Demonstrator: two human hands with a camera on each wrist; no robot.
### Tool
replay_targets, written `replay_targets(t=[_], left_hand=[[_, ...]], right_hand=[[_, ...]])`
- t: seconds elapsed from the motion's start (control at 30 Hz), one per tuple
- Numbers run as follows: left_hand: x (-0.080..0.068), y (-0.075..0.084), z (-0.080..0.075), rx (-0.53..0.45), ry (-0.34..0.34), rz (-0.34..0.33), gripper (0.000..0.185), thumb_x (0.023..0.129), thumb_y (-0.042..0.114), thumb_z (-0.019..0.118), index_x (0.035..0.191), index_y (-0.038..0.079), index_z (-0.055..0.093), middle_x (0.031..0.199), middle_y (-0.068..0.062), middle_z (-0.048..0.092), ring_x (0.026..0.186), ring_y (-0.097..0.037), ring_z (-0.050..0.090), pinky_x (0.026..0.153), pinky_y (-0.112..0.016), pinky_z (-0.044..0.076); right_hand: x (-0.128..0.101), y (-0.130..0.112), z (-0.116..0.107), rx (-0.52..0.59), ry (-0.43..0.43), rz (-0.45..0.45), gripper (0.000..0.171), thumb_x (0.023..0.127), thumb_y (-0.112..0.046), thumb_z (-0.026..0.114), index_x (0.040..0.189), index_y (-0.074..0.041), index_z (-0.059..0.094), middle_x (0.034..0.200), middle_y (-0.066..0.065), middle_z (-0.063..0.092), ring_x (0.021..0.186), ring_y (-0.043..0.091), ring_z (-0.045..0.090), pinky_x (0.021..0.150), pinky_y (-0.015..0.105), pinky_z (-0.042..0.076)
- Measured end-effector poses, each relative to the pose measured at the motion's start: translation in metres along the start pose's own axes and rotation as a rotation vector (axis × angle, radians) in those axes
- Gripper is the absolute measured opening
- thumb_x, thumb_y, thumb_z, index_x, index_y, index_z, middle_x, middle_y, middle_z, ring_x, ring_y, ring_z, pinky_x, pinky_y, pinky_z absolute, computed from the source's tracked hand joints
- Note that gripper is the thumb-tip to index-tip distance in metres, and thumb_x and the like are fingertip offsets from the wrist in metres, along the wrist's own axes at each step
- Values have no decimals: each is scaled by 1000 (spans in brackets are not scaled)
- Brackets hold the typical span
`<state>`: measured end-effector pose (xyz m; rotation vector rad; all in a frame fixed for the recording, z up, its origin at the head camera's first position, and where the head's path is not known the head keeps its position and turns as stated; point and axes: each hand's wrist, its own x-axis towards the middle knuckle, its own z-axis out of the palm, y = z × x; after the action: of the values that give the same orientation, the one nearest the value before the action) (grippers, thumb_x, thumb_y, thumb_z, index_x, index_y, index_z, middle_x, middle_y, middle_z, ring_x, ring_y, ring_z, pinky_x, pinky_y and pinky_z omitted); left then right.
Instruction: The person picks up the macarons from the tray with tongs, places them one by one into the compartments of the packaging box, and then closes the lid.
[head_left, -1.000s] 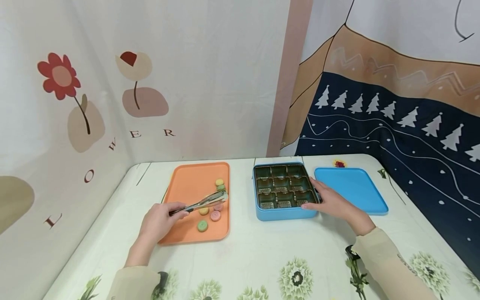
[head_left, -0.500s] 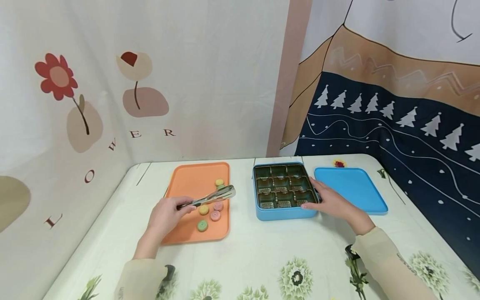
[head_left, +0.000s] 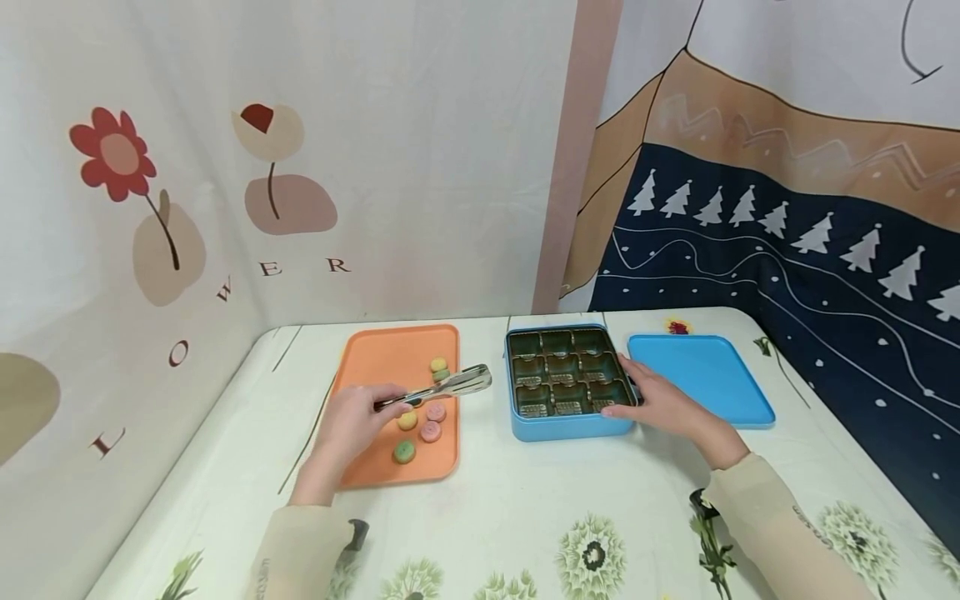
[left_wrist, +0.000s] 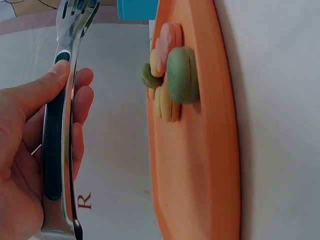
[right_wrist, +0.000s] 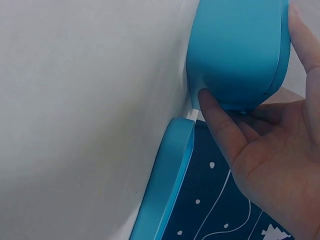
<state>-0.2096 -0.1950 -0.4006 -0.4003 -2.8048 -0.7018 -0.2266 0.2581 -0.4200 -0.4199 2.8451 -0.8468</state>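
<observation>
My left hand (head_left: 372, 410) grips a pair of steel tongs (head_left: 442, 387) by the dark handle (left_wrist: 54, 135). The tongs point right, over the right edge of the orange tray (head_left: 378, 354), and their tips are close together with nothing seen between them. Several macarons lie on the tray: a green one (head_left: 404, 451) (left_wrist: 181, 75), a pink one (head_left: 431, 431), a yellow one (head_left: 407, 421). My right hand (head_left: 651, 402) rests on the front right corner of the blue tin (head_left: 566, 425) (right_wrist: 235, 45), thumb (right_wrist: 215, 115) pressed to its wall, fingers straight along the side. The tin's compartments look empty.
The tin's blue lid (head_left: 701, 379) (right_wrist: 170, 175) lies flat just right of the tin. All of it sits on a floral tablecloth (head_left: 525, 508). Printed fabric walls close in the back and both sides.
My left hand has lifted the tongs off the macarons and carried them to the right, toward the tin. The right hand and the tin have stayed put.
</observation>
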Motion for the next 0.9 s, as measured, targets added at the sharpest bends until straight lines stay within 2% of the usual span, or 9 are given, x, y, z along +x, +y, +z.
replay_targets(t=[0.27, 0.57, 0.9], left_hand=[[6, 12, 5, -35, -50, -48, 25, 87, 28, 76, 109, 15, 78, 91, -1, 76, 67, -12, 52, 59, -26, 38], [11, 23, 12, -33, -59, -35, 24, 86, 29, 77, 106, 17, 78, 80, 3, 72, 60, -11, 46, 56, -25, 34], [14, 33, 20, -35, -50, -12, 22, 85, 30, 78, 105, 19, 79, 87, 2, 76, 63, -13, 47, 56, -25, 33]], right_hand=[[-1, -2, -1, -2, 2, -6, 109, 86, -54, 71, 157, 7, 14, 160, 35, 15, 145, 57, 19, 110, 71, 27], [1, 1, 0, -13, 5, -13, 109, 86, -55, 71, 157, 7, 14, 160, 35, 15, 145, 56, 20, 110, 70, 27], [0, -2, -1, -4, 3, -19, 110, 86, -55, 72, 157, 6, 15, 160, 35, 16, 144, 57, 20, 109, 70, 28]])
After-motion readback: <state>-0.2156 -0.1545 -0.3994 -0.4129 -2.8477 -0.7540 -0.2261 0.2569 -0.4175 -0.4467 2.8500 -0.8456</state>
